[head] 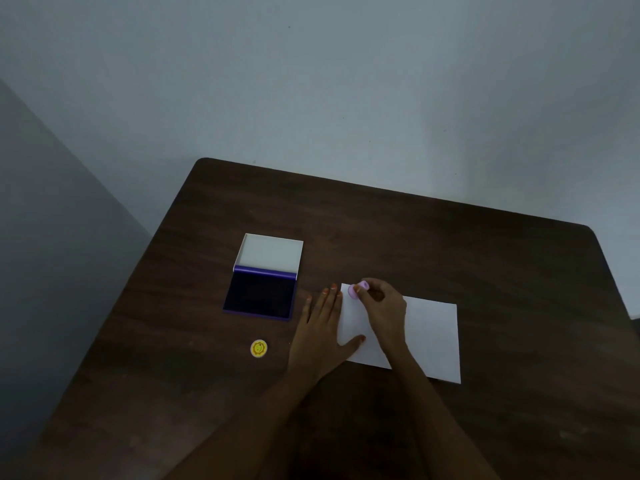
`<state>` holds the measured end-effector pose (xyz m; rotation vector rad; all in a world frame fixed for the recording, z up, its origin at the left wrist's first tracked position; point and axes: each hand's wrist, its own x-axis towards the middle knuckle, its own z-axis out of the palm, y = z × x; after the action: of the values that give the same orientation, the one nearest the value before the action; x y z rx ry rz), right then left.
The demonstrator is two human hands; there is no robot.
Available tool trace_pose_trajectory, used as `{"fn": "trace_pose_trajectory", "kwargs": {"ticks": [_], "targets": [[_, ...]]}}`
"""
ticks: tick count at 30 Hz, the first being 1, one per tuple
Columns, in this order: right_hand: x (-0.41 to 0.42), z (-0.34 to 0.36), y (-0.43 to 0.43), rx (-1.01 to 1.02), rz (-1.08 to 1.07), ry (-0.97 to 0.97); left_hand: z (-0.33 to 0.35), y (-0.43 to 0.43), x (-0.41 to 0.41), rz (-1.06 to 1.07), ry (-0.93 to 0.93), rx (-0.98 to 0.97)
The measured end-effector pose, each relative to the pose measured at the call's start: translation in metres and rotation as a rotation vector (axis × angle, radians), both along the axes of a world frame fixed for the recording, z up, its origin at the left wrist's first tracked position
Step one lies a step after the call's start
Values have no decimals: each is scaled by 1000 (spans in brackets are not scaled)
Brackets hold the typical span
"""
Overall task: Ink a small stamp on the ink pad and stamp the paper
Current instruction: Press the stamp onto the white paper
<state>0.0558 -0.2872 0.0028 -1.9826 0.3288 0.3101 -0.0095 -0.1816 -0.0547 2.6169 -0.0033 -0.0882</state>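
A white sheet of paper point(429, 334) lies on the dark wooden table point(450, 244). My right hand point(384, 310) pinches a small pink stamp point(356, 290) over the paper's far left corner, tilted on its side. Flat beside it, my left hand point(320, 327) rests with fingers spread, its thumb on the paper's left edge. To the left, the ink pad point(259, 299) lies open, its purple-black pad facing up and its white lid point(270, 252) folded back.
A small round yellow cap or sticker with a face point(258, 348) lies near the front left of the table, below the ink pad. Pale walls stand behind and left of the table.
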Motion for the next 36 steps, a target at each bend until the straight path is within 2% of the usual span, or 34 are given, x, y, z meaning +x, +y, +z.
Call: {"fn": "trace_pose_trajectory", "kwargs": {"ticks": [18, 27, 36], "targets": [[-8, -14, 20, -151, 17, -73, 6, 3, -2, -21, -83, -11], [-14, -21, 18, -190, 64, 47, 11, -1, -1, -41, -145, 125], [-13, -19, 21, -187, 77, 14, 23, -2, -4, -11, -200, 242]]}}
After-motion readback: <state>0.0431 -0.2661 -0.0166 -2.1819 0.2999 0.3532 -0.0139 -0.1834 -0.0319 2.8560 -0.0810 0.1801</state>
